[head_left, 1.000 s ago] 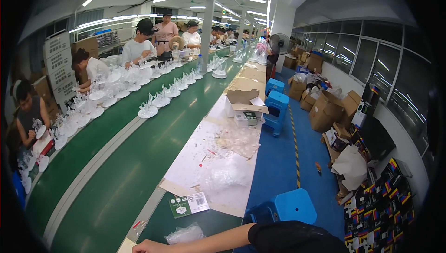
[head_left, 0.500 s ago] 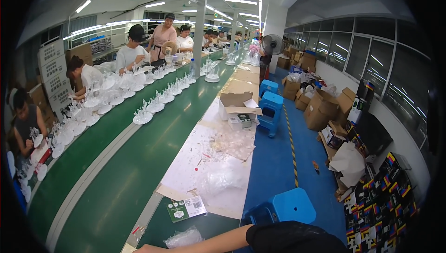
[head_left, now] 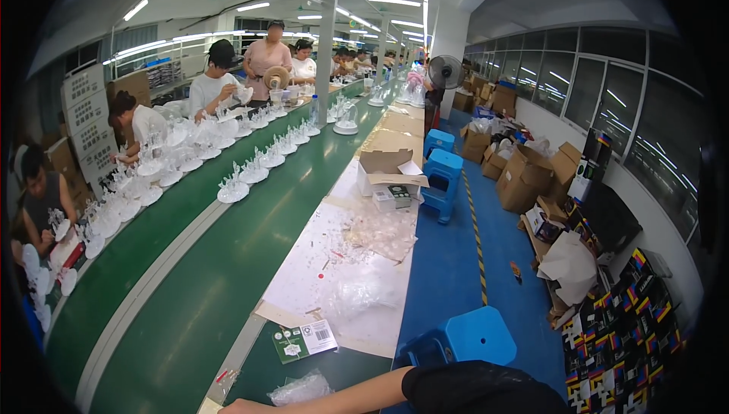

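Right hand (head_left: 243, 406) is showing only partly at the lower edge, next to a tan flat piece (head_left: 209, 407); cannot tell whether its fingers are holding anything. Crumpled clear plastic bag (head_left: 301, 389) is lying beside the forearm (head_left: 357, 396), green-and-white carton (head_left: 305, 340) lying beyond on the green surface (head_left: 257, 357).
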